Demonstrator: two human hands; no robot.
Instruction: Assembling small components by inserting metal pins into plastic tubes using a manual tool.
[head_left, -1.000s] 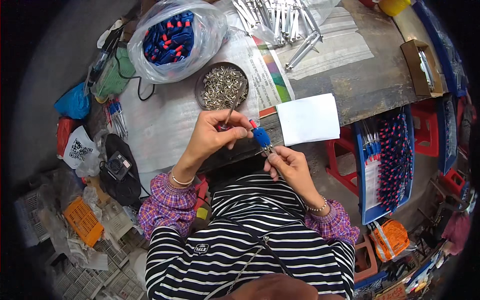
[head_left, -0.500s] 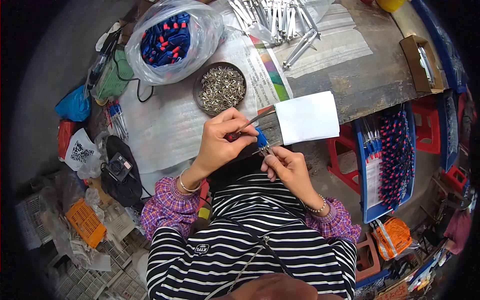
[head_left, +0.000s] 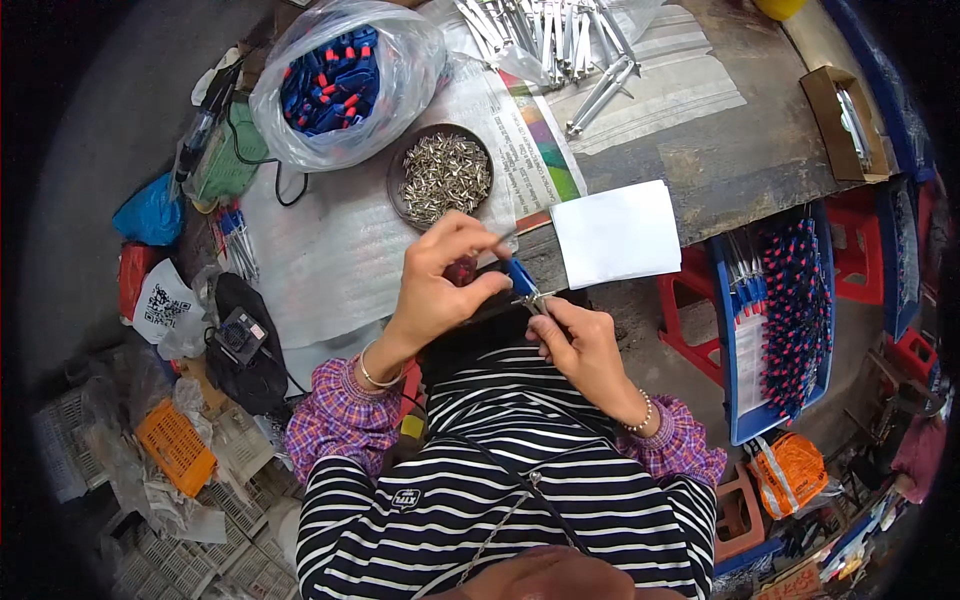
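Note:
My left hand [head_left: 445, 275] is closed round a dark red-handled tool [head_left: 461, 270] with a metal shaft pointing up to the right; its exact kind is not clear. Just right of its fingertips is a small blue-handled metal tool [head_left: 519, 278], tilted, with silver metal parts at its lower end. Thumb and fingers of my right hand [head_left: 578, 340] pinch those metal parts. Both hands are over the table's near edge, above my lap. Beyond my left hand stands a round dark bowl [head_left: 393, 190] heaped with small metal rivets or pins [head_left: 445, 180].
A clear plastic bag [head_left: 420, 75] of blue and red pieces stands behind the bowl. White paper [head_left: 616, 235] lies to the right. Silver metal strips [head_left: 603, 95] are piled at the back. A blue tray [head_left: 738, 400] of blue-and-red parts is at right, beside a red stool [head_left: 690, 330].
The red-handled tool has turned in my left hand, its shaft now looking shorter. My left fingers have lifted slightly off the blue handle. My right hand keeps its pinch, almost in place.

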